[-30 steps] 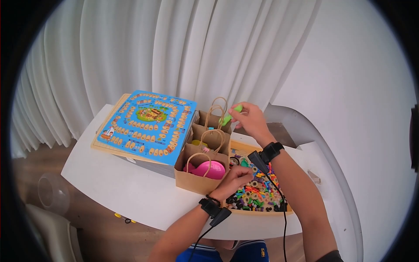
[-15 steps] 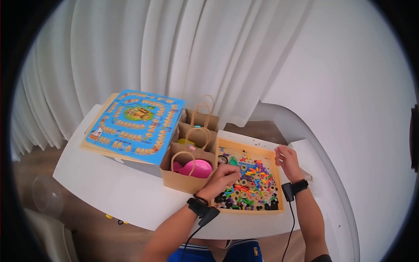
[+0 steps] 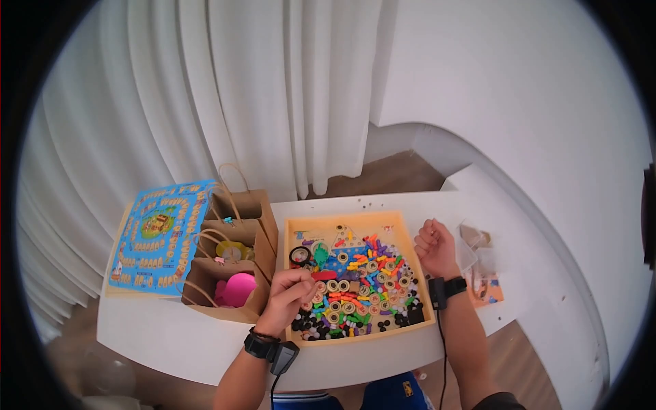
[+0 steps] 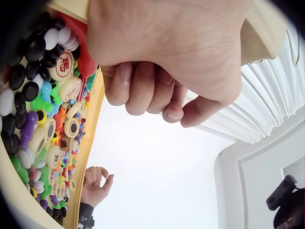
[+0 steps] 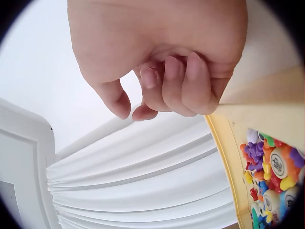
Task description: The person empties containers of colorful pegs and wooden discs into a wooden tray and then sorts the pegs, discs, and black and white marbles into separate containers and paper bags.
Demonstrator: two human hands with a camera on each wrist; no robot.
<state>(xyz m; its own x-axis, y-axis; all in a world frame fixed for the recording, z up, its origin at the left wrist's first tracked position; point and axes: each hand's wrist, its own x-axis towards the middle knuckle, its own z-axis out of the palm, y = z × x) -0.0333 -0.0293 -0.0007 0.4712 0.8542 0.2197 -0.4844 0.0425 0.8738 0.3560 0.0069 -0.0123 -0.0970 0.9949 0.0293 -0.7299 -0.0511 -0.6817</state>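
Observation:
A shallow wooden tray (image 3: 294,236) is filled with mixed small pieces (image 3: 369,301): round wooden discs, coloured pegs, black and white beads. Over its left rim hovers the left hand (image 3: 288,297), fingers loosely curled around nothing visible; in the left wrist view that hand (image 4: 162,62) is beside a red piece (image 4: 83,45). At the tray's right rim is the right hand (image 3: 437,249). Its fingers hang half bent in the right wrist view, and the hand (image 5: 162,57) holds nothing.
Left of the tray stand three brown paper bags (image 3: 236,313), one with a pink item (image 3: 236,290), another with a yellow one (image 3: 232,251). A blue game board (image 3: 158,236) lies beyond them. Clear containers (image 3: 478,258) and an orange card (image 3: 486,290) sit right of the tray.
The right hand, which held a green item over the rear bag, has moved to the tray's right side without it. The left hand remains near the left rim. The head view has turned right.

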